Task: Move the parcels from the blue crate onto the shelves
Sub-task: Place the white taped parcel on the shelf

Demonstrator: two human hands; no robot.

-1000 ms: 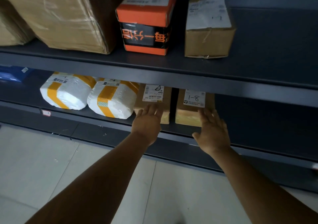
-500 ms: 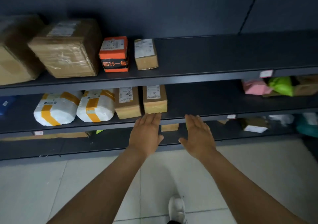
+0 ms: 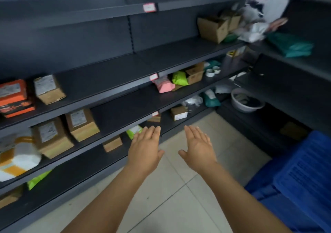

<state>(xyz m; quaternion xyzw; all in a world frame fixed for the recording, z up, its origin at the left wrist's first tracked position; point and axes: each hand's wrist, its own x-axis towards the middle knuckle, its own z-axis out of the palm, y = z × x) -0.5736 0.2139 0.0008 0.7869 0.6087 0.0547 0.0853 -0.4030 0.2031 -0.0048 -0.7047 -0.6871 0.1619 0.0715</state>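
The blue crate (image 3: 302, 175) sits on the floor at the near right of our view, its ribbed wall facing us, and we cannot tell what lies inside it. Our left hand (image 3: 145, 150) and right hand (image 3: 200, 146) hang side by side above the pale floor tiles (image 3: 172, 197), palms down, fingers flat and spread, both grips released and holding nothing. They are apart from each other and well apart from the crate. Just beyond our fingertips runs the dark shelving (image 3: 111, 82), stretching from near left to far right. On its left part we see two brown boxes with white labels (image 3: 66, 130) standing next to each other, a white parcel banded in yellow tape (image 3: 18, 157) at the left edge beside them, and one shelf up an orange box (image 3: 14, 98) next to a small brown box (image 3: 49, 89). Farther right a pink parcel (image 3: 163, 86) and a lime-green parcel (image 3: 179, 77) lie close together. In the far corner a grey basin (image 3: 246, 100) rests on a low shelf.
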